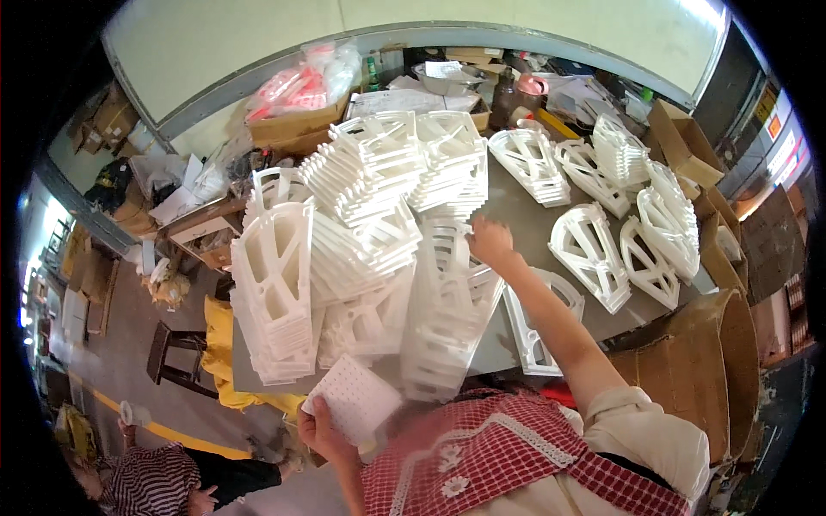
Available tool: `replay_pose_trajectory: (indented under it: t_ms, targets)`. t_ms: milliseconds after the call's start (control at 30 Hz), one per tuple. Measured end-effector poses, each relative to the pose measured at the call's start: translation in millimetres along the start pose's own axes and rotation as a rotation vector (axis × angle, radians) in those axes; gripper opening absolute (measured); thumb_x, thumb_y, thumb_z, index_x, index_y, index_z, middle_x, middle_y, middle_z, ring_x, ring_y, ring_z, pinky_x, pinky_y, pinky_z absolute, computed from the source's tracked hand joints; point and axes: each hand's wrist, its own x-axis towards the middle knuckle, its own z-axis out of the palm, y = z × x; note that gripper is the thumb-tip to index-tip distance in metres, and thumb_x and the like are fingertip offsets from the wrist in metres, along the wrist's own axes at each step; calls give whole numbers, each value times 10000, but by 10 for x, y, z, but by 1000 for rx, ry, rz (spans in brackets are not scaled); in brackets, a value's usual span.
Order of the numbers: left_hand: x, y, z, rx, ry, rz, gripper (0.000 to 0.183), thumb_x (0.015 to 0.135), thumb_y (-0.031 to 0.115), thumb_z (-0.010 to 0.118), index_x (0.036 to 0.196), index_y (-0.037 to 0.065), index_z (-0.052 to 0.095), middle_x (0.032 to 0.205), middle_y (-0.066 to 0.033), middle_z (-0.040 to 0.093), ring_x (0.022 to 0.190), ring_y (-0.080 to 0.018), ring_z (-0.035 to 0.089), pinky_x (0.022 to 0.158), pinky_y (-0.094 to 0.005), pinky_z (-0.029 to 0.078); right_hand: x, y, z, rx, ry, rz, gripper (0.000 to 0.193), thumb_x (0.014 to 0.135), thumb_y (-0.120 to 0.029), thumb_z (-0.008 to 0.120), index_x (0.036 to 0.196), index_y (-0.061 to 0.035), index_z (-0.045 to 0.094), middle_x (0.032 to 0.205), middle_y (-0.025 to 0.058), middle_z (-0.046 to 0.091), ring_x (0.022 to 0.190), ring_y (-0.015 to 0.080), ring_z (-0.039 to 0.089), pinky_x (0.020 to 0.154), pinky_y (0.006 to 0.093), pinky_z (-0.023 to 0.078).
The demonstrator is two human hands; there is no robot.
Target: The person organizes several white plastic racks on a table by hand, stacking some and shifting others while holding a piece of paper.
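Along the near edge of the grey table (533, 230), I saw a blurred stack of white fan-shaped plastic frames (452, 318) reaching the rim. The right hand (492, 242) had its fingers bent at the stack's far right corner; I couldn't tell whether they gripped. A one-sided pull there, I judged, could have fanned the layers and tipped some off, or snagged the taller pile (370, 163) crowding behind. The left hand (327, 437) pinched a dotted white square panel (357, 397) by one side, so a bump could have twisted it loose.
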Motion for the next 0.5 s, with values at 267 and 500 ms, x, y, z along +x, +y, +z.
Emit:
replay_pose_trajectory:
  t_ms: [267,500]
  targets:
    - [231,7,-264,137,145,56,131,883,144,710,956,40,679,889,8,654,777,-83,570,722,-254,467,-105,-18,342,41,82,-148,584,799,-487,668,1090,13,587,979,218,675,925,383,649,802,477,513]
    - [216,108,-263,-108,108,-55,164,923,143,670,1016,8,663,915,-12,680,782,-69,596,710,-231,475,-188,140,208,256,99,-126,446,734,-356,752,1005,-44,585,845,192,649,810,374,639,718,457,491]
